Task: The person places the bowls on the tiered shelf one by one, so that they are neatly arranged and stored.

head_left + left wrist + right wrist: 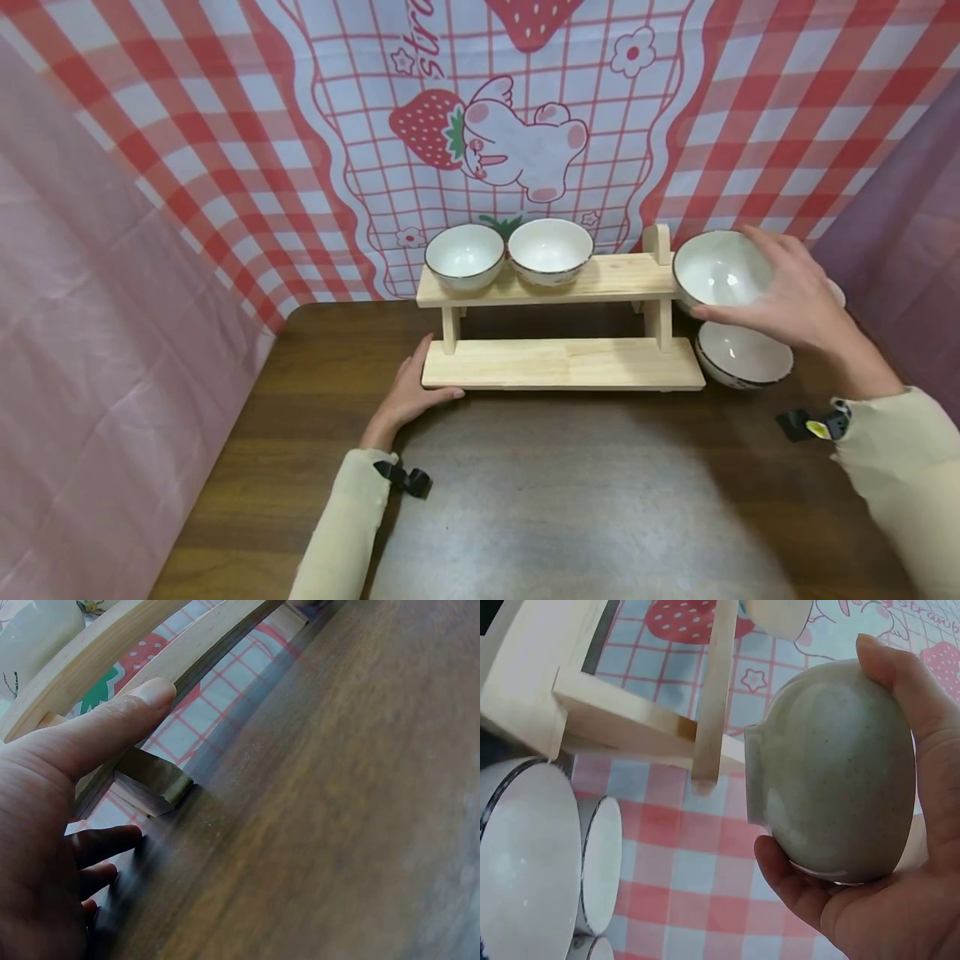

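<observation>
A two-tier wooden shelf point(558, 364) stands on the table, and my left hand point(411, 387) grips its lower board at the left front corner. In the left wrist view the left thumb point(154, 694) lies against the board, with the other fingertips below it. Off the shelf's right end, my right hand point(798, 292) holds a white bowl point(716, 268) with a dark rim, thumb and fingers spread across its sides. The right wrist view shows this bowl point(840, 765) raised, its foot facing the shelf. Two similar bowls, one left point(465, 254) and one beside it point(550, 250), sit on the upper board.
Below the held bowl, another bowl point(746, 354) stands on the table beside the shelf. More bowls point(600, 862) are partly hidden behind it. A checked strawberry cloth point(247, 142) hangs at the back, and pink curtains point(97, 333) flank the brown table point(570, 492).
</observation>
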The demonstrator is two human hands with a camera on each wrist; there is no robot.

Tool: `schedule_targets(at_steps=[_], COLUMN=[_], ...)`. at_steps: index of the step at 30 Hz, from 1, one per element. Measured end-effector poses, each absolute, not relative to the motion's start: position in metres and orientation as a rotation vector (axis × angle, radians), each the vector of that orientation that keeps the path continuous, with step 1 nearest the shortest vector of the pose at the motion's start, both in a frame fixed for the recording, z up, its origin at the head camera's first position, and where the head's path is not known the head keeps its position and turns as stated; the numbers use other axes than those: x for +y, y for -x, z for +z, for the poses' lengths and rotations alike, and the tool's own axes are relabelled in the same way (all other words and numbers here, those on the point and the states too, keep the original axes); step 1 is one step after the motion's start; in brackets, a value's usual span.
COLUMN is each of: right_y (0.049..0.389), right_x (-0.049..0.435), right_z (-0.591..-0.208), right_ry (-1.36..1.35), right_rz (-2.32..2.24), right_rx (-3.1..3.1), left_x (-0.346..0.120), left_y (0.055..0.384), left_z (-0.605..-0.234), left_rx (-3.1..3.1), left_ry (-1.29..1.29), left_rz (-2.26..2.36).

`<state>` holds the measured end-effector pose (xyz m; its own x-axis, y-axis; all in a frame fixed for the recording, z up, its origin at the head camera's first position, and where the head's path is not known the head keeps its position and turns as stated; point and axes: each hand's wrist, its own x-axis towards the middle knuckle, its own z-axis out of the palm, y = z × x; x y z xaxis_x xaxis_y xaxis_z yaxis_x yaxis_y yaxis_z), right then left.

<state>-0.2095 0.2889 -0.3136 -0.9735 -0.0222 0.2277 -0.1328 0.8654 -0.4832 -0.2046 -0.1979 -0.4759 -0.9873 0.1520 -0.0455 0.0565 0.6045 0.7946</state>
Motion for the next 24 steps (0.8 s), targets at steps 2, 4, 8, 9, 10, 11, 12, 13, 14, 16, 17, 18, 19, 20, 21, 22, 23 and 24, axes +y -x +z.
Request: schedule_targets(at_steps=[2, 4, 8, 9, 10, 11, 12, 13, 14, 16, 17, 18, 19, 20, 21, 22, 23, 24], right_y=[0.212, 0.216, 0.222, 0.224, 0.225, 0.226, 0.228, 0.229, 0.23, 0.233, 0.234, 0.235, 0.237, 0.238, 0.239, 0.24, 0.241, 0.242], right_x=[0.285, 0.28, 0.273, 0.271, 0.269, 0.268, 0.266, 0.265, 0.263, 0.261, 0.259, 0.258, 0.256, 0.255, 0.253, 0.252, 0.25, 0.249], right_z=[-0.313, -0.312, -0.31, -0.31, -0.31, -0.309, -0.309, -0.309, -0.309, -0.308, -0.308, -0.307, -0.307, -0.307, -0.307, -0.306, -0.306, -0.306], right_ry=[-0.14, -0.165, -0.211, -0.218, -0.223, -0.232, -0.237, -0.242, -0.246, -0.26, -0.266, -0.272, -0.277, -0.281, -0.284, -0.286, -0.287, -0.288], right_rz=[0.756, 0.762, 0.762, 0.763, 0.763, 0.764, 0.764, 0.765, 0.765, 0.767, 0.768, 0.769, 0.767, 0.765, 0.763, 0.76, 0.756, 0.754], right_rx=[-2.831, -2.835, -2.841, -2.845, -2.85, -2.85, -2.849, -2.849, -2.85, -2.848, -2.846, -2.846, -2.85, -2.853, -2.858, -2.864, -2.872, -2.882], left_x=[-0.198, -0.198, -0.198, -0.198, -0.198, -0.198, -0.198, -0.198, -0.198, -0.199, -0.199, -0.199, -0.199, -0.199, -0.199, -0.199, -0.199, -0.199], left_y=[0.205, 0.204, 0.205, 0.205, 0.205, 0.206, 0.206, 0.206, 0.207, 0.207, 0.207, 0.207, 0.207, 0.207, 0.207, 0.207, 0.206, 0.206], left_z=[-0.476, -0.475, -0.476, -0.476, -0.477, -0.477, -0.478, -0.478, -0.479, -0.479, -0.48, -0.48, -0.48, -0.48, -0.48, -0.48, -0.48, -0.48], left_rx=[2.717, 2.718, 2.719, 2.717, 2.717, 2.714, 2.714, 2.714, 2.714, 2.708, 2.706, 2.705, 2.703, 2.702, 2.7, 2.701, 2.703, 2.703], left_ry=[-0.179, -0.18, -0.186, -0.186, -0.187, -0.188, -0.19, -0.191, -0.194, -0.188, -0.186, -0.184, -0.181, -0.179, -0.177, -0.176, -0.177, -0.174], left_rz=[1.339, 1.337, 1.331, 1.332, 1.331, 1.334, 1.336, 1.339, 1.34, 1.347, 1.35, 1.351, 1.352, 1.354, 1.356, 1.355, 1.355, 1.356])
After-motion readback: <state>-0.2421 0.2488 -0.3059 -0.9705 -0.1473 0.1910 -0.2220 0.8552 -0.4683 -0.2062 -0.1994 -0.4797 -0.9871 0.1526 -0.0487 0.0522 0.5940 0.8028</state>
